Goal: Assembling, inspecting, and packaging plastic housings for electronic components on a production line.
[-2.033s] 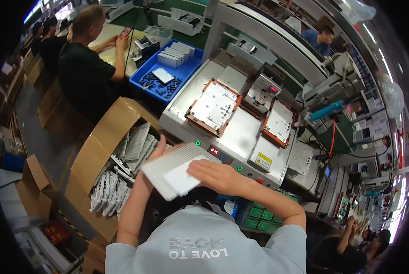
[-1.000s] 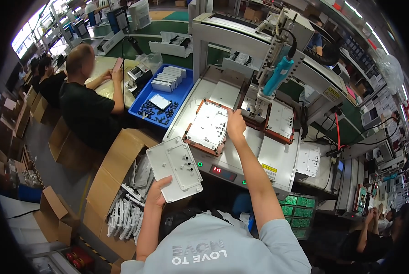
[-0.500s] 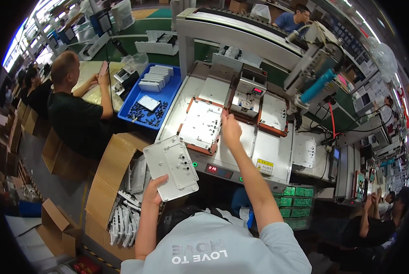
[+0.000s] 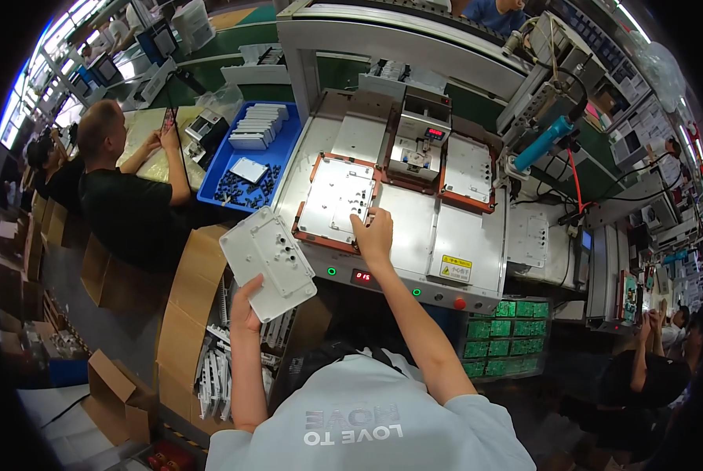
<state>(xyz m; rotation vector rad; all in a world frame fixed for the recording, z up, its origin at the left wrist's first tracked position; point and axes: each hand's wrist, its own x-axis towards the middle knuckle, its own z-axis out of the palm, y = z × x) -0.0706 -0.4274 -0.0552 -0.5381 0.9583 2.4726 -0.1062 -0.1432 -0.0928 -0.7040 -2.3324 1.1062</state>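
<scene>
My left hand [image 4: 245, 308] holds a white rectangular plastic panel [image 4: 267, 261] by its lower edge, tilted, above the cardboard box. My right hand [image 4: 373, 234] reaches forward to the machine bed, its fingers curled on the lower right corner of a white plate [image 4: 336, 196] that lies in the left orange-framed fixture [image 4: 303, 229]. A second orange-framed fixture [image 4: 468, 169] with a white plate sits to the right, past a small press head [image 4: 417, 149].
A blue bin [image 4: 249, 161] of white parts and small dark pieces stands left of the machine. A cardboard box [image 4: 185, 314] with white panels is below my left hand. A person in black [image 4: 124, 200] sits at the left. Green trays [image 4: 508, 330] sit under the bench.
My right hand has slid down from the fixture's right side to its lower right corner. My left hand still holds the panel, now a little higher and closer to the machine.
</scene>
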